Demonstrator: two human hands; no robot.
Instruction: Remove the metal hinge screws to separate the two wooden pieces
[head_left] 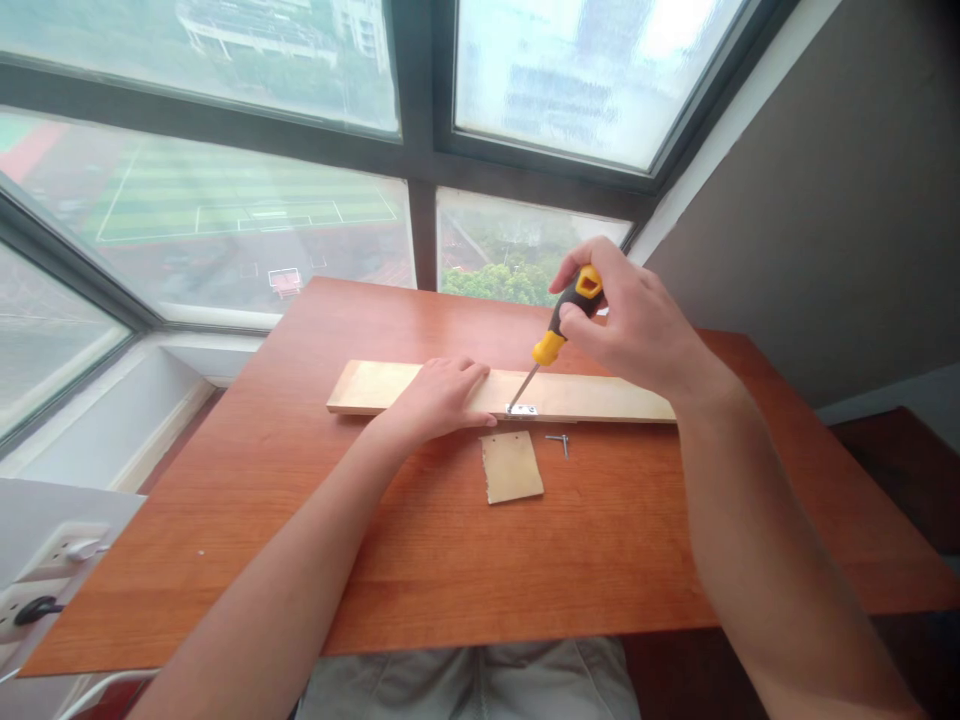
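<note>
A long pale wooden board lies across the table. Across its left half, my left hand grips it, fingers over the top towards the far edge and thumb along the near edge. My right hand is closed round the yellow and black handle of a screwdriver, which is tilted with its shaft pointing down to the left. The tip meets a small metal plate at the board's near edge; whether it sits in a screw is too small to tell.
On the table, just in front of the board, lie a small tan square piece with a ragged edge and a few screws. Windows rise behind the table. Wall sockets with plugs are at lower left.
</note>
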